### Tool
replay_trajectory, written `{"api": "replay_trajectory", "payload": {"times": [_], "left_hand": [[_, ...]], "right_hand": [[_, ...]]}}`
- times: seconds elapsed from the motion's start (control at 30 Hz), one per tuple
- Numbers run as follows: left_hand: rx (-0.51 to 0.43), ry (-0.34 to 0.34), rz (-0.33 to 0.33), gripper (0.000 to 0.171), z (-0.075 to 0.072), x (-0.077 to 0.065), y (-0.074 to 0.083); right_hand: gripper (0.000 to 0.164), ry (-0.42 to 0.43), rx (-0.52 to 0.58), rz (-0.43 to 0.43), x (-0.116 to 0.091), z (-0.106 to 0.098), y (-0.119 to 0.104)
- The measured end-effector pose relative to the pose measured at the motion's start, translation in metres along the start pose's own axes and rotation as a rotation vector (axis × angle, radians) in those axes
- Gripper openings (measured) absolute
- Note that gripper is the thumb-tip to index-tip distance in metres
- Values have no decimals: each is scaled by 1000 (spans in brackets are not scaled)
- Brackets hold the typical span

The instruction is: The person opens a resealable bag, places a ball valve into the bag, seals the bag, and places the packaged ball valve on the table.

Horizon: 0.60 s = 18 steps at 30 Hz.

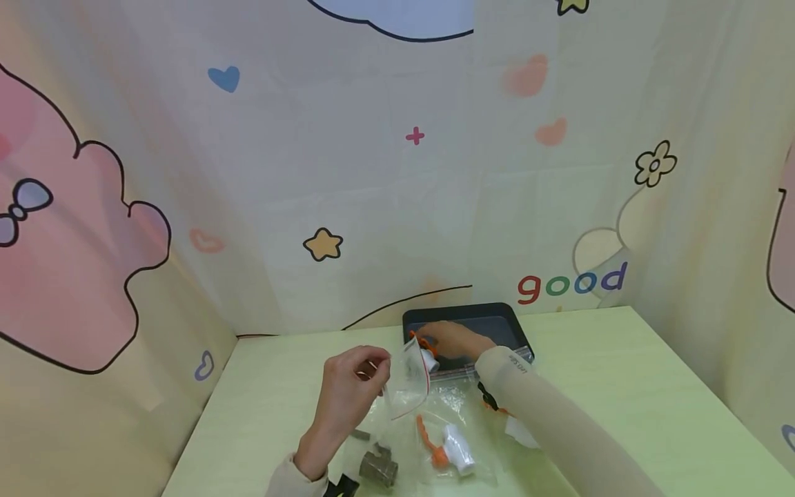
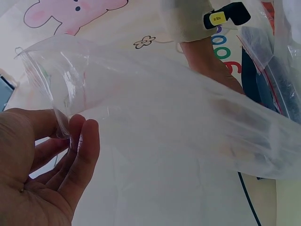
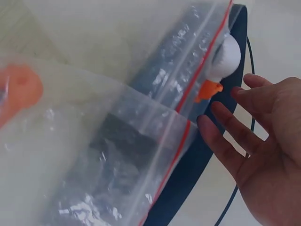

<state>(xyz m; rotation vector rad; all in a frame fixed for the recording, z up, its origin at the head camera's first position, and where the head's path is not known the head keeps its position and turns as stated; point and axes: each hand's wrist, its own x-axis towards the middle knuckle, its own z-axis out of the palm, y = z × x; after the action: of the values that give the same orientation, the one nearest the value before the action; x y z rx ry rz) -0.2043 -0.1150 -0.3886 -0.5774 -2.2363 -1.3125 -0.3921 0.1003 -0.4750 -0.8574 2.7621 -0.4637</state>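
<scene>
Thumb and fingers of my left hand (image 1: 350,386) pinch the edge of a clear zip bag (image 2: 141,89) with a red seal line, raised above the table. My right hand (image 1: 453,339) reaches into the dark tray (image 1: 478,324) at the back. Beside its fingertips lies a white plastic part (image 3: 225,59) with an orange piece (image 3: 209,89). In the right wrist view the fingers are spread and relaxed, close by these parts. Bag plastic covers some of the tray and parts in that view.
On the pale table (image 1: 267,400), a flat bag holds a white tube (image 1: 458,449) and an orange lever-like piece (image 1: 437,455). To its left lies a grey pipe-like part (image 1: 379,468). Another white part (image 1: 520,433) shows beside my right sleeve. A printed curtain (image 1: 373,172) hangs behind the table.
</scene>
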Motion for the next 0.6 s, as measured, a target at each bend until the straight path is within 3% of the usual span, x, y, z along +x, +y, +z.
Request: {"api": "replay_trajectory", "payload": {"times": [0.6], "left_hand": [[12,-9,-16,16,1,-1,-1]], "right_hand": [[28,32,-141,42,-2,11,4]]}}
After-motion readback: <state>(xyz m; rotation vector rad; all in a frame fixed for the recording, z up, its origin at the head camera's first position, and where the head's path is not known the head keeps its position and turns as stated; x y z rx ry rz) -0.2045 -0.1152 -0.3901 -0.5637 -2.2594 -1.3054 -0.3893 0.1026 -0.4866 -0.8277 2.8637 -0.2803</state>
